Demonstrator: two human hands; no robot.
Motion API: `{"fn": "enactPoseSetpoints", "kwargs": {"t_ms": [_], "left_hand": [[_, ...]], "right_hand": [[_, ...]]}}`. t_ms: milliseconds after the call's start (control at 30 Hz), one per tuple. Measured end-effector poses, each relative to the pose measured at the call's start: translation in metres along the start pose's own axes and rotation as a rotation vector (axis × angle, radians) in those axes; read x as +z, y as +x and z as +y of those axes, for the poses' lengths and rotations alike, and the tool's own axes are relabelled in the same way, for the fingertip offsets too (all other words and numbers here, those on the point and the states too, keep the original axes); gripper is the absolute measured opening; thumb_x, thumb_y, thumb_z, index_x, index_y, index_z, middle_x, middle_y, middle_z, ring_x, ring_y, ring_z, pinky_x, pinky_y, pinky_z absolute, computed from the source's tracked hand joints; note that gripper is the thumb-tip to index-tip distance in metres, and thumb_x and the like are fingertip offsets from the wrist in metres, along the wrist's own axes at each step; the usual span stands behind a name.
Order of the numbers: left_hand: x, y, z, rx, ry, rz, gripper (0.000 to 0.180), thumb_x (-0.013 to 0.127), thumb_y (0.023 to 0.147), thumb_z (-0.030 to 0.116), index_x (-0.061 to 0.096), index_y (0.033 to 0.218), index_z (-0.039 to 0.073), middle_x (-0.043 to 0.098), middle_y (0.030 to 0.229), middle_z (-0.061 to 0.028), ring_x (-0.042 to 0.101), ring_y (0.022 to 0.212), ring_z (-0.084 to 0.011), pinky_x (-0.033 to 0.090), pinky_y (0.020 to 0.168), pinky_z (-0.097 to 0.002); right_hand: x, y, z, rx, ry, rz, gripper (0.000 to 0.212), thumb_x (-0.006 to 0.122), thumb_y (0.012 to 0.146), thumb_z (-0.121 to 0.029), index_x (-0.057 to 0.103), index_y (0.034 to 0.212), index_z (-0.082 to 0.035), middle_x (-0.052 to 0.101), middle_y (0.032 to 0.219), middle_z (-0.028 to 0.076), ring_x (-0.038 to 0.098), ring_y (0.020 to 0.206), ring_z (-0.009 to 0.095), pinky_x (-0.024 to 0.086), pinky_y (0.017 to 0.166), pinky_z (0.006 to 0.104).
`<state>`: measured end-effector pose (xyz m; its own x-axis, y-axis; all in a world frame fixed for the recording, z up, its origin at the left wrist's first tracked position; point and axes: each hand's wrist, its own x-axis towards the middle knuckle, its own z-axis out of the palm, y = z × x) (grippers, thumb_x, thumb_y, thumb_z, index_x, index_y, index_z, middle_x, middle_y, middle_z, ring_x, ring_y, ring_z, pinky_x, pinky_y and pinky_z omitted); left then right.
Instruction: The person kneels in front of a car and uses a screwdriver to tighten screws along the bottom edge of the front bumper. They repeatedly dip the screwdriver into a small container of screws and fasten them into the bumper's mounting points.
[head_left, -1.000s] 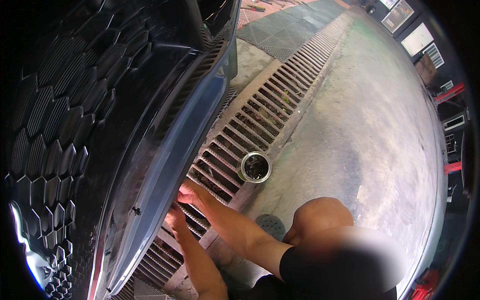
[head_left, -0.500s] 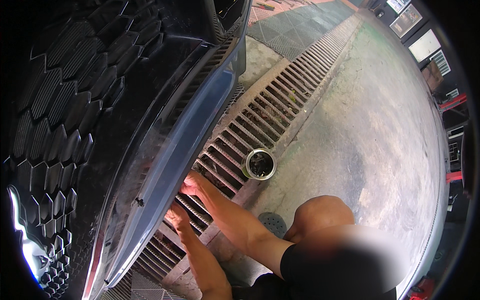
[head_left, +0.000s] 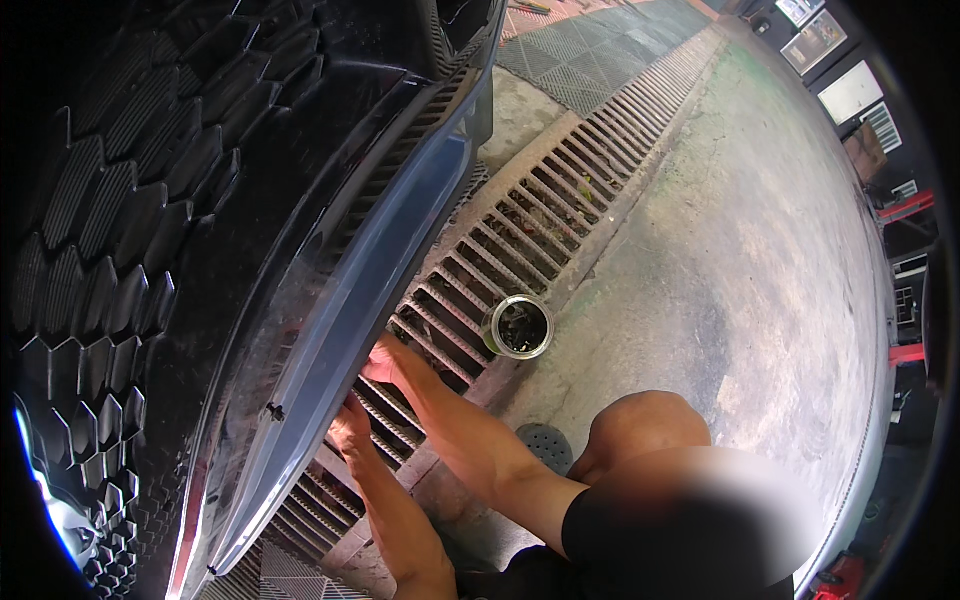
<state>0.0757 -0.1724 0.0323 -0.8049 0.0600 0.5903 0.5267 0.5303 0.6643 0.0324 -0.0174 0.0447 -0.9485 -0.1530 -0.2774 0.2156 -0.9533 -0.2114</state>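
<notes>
A car's black front bumper point(head_left: 250, 240) with a honeycomb grille point(head_left: 95, 210) fills the left side. Along its lower edge runs a glossy grey-blue lip point(head_left: 345, 290). My left hand point(head_left: 350, 424) reaches under the near part of this lip, its fingers hidden behind the edge. Slightly farther along, my right hand point(head_left: 381, 361) is also at the underside, with the fingertips out of sight. Whatever either hand holds there cannot be seen. A small dark clip point(head_left: 275, 411) sits on the lip's face near my left hand.
A metal drain grate point(head_left: 520, 235) crosses the floor below the lip. On its edge stands an open round container point(head_left: 522, 328) with small dark pieces inside. Concrete floor point(head_left: 700, 300) extends to the right, and grey floor tiles point(head_left: 585, 65) lie at the far end.
The bumper and lip have shifted slightly in view, and my left hand has moved up a little along the lip. Both hands stay at its underside.
</notes>
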Motion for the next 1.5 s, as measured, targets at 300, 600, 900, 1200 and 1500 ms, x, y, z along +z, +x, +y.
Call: {"fn": "enactPoseSetpoints", "kwargs": {"t_ms": [300, 600, 900, 1200, 1500], "left_hand": [[-0.003, -0.006, -0.016, -0.256, -0.336, 0.04, 0.036, 0.069, 0.095, 0.011, 0.061, 0.13, 0.006, 0.063, 0.127, -0.0092, 0.061, 0.113, -0.02, 0.052, 0.097, -0.0352], [0.0, 0.002, -0.012, -0.674, -0.997, 0.113, 0.036, 0.074, 0.095, 0.031, 0.065, 0.12, 0.007, 0.066, 0.122, -0.0021, 0.061, 0.113, -0.0155, 0.051, 0.1, -0.0328], [-0.013, 0.005, -0.036, -0.778, -1.222, 0.046, 0.03, 0.07, 0.096, 0.03, 0.068, 0.113, 0.005, 0.07, 0.112, -0.0069, 0.066, 0.106, -0.0195, 0.055, 0.091, -0.0349], [-0.034, -0.004, -0.076, -0.899, -1.266, -0.071, 0.034, 0.069, 0.095, 0.033, 0.068, 0.111, 0.003, 0.07, 0.103, -0.0078, 0.066, 0.089, -0.0204, 0.057, 0.075, -0.0343], [-0.031, 0.006, -0.087, -0.867, -1.378, -0.395, 0.033, 0.067, 0.095, 0.033, 0.068, 0.109, 0.003, 0.069, 0.097, -0.0082, 0.066, 0.084, -0.0204, 0.056, 0.068, -0.0312]], "right_hand": [[0.044, -0.036, -0.016, -0.143, 0.044, -0.134, 0.022, 0.071, 0.094, -0.018, 0.066, 0.112, -0.006, 0.071, 0.106, 0.003, 0.067, 0.095, 0.01, 0.055, 0.082, 0.0245], [0.041, -0.078, -0.014, -0.016, 0.06, -0.135, 0.012, 0.065, 0.096, -0.013, 0.068, 0.106, -0.007, 0.07, 0.096, 0.002, 0.061, 0.086, 0.013, 0.049, 0.073, 0.0252], [0.023, -0.09, -0.006, 0.094, -0.179, -0.087, 0.015, 0.068, 0.093, -0.004, 0.072, 0.106, -0.009, 0.072, 0.106, 0.005, 0.065, 0.111, 0.018, 0.05, 0.083, 0.029], [0.046, -0.097, 0.019, 0.122, -0.595, -0.092, 0.003, 0.074, 0.091, -0.008, 0.072, 0.093, -0.006, 0.07, 0.091, 0.004, 0.058, 0.078, 0.01, 0.046, 0.072, 0.0262], [0.061, -0.089, 0.02, -0.043, -1.047, 0.005, 0.009, 0.072, 0.09, -0.009, 0.068, 0.089, -0.001, 0.066, 0.08, 0.005, 0.061, 0.077, 0.011, 0.051, 0.069, 0.0282]]}}
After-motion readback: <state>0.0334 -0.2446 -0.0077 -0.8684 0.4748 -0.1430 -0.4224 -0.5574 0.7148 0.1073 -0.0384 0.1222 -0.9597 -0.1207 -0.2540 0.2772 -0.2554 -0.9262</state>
